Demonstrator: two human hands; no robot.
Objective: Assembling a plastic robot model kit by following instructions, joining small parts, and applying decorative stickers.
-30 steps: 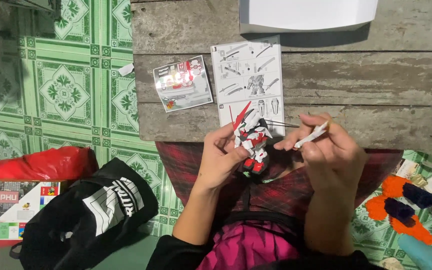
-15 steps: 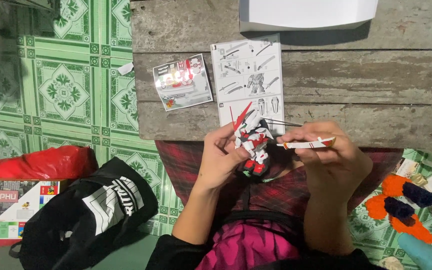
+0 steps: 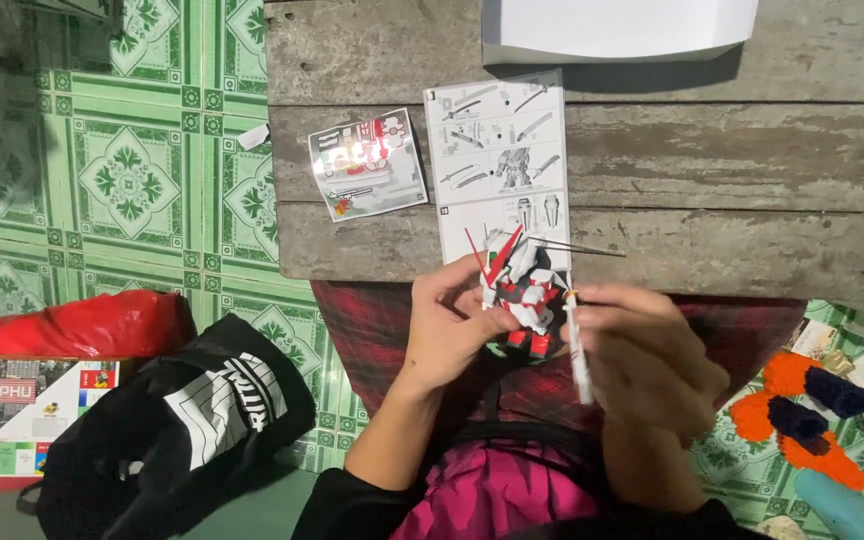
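While my left hand [image 3: 452,325] pinches the robot model [image 3: 522,290], I'd brace it steady; right hand [image 3: 642,365] grips the white pen [image 3: 577,345], tip at its shoulder.

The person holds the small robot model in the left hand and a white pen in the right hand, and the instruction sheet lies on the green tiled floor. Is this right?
Not quite. The head view shows the instruction sheet lying on the wooden table, not the floor. The left hand does hold the robot model, and the right hand the white pen.
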